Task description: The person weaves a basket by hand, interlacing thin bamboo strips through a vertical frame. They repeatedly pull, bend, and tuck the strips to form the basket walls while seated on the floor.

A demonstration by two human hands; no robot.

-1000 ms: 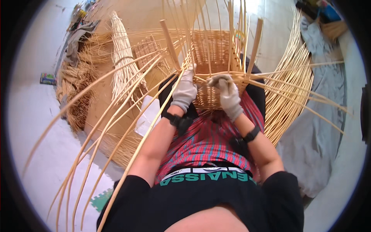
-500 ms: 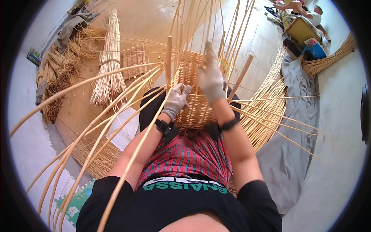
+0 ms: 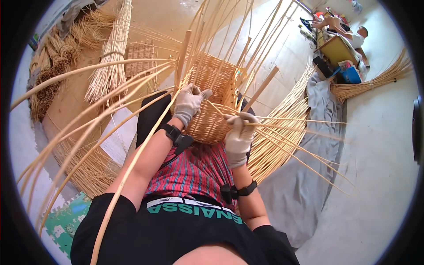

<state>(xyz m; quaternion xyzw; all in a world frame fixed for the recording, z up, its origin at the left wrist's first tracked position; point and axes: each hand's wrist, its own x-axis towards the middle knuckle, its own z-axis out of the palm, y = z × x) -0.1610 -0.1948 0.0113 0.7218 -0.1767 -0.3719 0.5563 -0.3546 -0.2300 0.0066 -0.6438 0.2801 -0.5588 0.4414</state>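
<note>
A half-woven wicker basket (image 3: 205, 126) rests in my lap, its long pale rods fanning up and out to both sides. Thick wooden sticks stand at its corners, one stick (image 3: 181, 64) at the left and another stick (image 3: 264, 87) at the right. My left hand (image 3: 189, 104), in a pale glove, is closed on the basket's near left rim, thumb over the edge. Also gloved, my right hand (image 3: 240, 137) is at the near right corner with its fingers curled round a wicker rod (image 3: 215, 107) that crosses the near rim. The fingertips are partly blurred.
Left on the floor are a tied rod bundle (image 3: 110, 66), a woven panel (image 3: 140, 57) and a white paper sheet (image 3: 117, 139). Loose rods (image 3: 282, 139) lie at my right beside a grey cloth (image 3: 324, 119). A person (image 3: 357, 39) sits far right, near a blue container (image 3: 350, 75).
My right hand has come down from above the basket to its near right corner, now closed on a rod. The left hand stays at the left rim. The view has shifted a little.
</note>
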